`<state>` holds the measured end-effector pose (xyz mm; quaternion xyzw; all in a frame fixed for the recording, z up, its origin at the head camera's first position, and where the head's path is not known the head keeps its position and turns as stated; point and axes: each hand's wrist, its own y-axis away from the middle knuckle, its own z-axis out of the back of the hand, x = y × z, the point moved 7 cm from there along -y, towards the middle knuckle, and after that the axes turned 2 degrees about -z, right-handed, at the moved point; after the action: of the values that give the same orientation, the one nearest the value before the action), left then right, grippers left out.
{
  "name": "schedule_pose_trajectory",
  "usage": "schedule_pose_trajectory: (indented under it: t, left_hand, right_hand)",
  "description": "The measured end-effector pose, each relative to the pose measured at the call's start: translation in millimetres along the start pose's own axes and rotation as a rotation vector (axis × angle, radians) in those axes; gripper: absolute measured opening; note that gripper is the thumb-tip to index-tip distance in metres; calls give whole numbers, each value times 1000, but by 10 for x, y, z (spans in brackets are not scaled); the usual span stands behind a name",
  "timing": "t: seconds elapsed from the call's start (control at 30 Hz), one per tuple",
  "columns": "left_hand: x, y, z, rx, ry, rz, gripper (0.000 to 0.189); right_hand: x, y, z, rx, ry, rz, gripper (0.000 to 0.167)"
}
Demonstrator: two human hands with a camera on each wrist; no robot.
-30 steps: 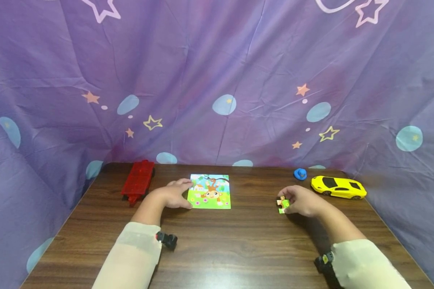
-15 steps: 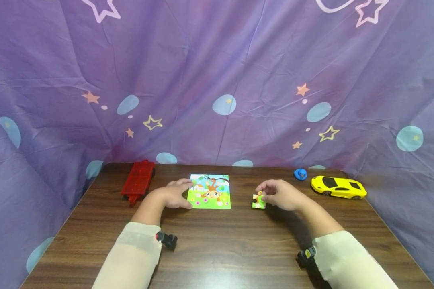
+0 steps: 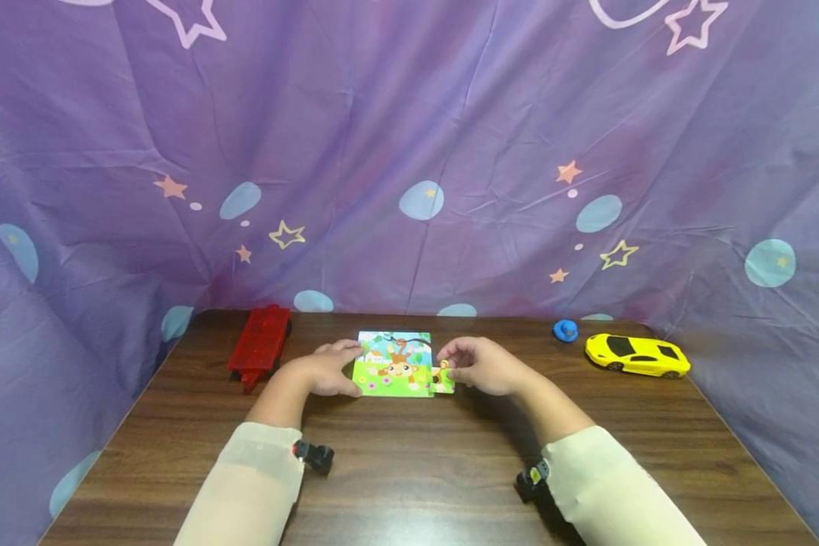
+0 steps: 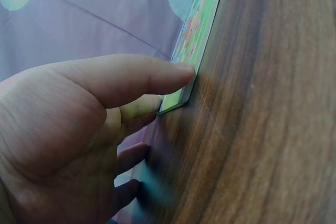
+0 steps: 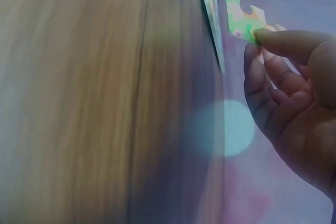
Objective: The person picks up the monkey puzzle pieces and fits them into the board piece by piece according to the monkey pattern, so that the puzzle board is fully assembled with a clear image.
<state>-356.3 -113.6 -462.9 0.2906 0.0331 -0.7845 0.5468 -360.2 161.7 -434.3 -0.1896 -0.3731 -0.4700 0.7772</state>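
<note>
A square monkey picture puzzle (image 3: 394, 365) lies flat on the table. My left hand (image 3: 330, 369) rests at its left side, thumb on the near corner and fingertips along the left edge. In the left wrist view, that thumb (image 4: 152, 74) lies straight against the puzzle's corner. Between thumb and fingers my right hand (image 3: 489, 366) pinches a green jigsaw piece (image 3: 444, 379) at the puzzle's lower right edge. Held up in the right wrist view, the jigsaw piece (image 5: 242, 22) shows a notch and appears raised off the table, apart from the puzzle.
A red toy trailer (image 3: 261, 343) stands at the table's back left. Toward the back right are a small blue hat-shaped thing (image 3: 565, 331) and a yellow toy car (image 3: 637, 355). A purple patterned cloth (image 3: 355, 152) hangs behind the brown wooden table (image 3: 409, 470).
My right hand has carried the jigsaw piece leftward over the table, right up to the puzzle's right edge. The left hand and the puzzle have stayed in place.
</note>
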Motion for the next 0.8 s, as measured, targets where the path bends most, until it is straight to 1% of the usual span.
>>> schedule_pose_trajectory:
  t: [0.23,0.43,0.67,0.8]
  left_hand:
    - [-11,2,-9,8,0,-8,93]
    - [-11,2,-9,7,4,-15,93]
    - [-4,4,-2,8,-2,-10,94]
    - [-6,-1,-7,14,0,-8,94]
  right_hand:
    - [54,-169,-121,-2,-9,11,24]
    - [46,-295,-197,-8,-5,12,22]
    - [33,-345,-253,-4,-22,-27,22]
    - [32,-366,-271,0,-5,-40,22]
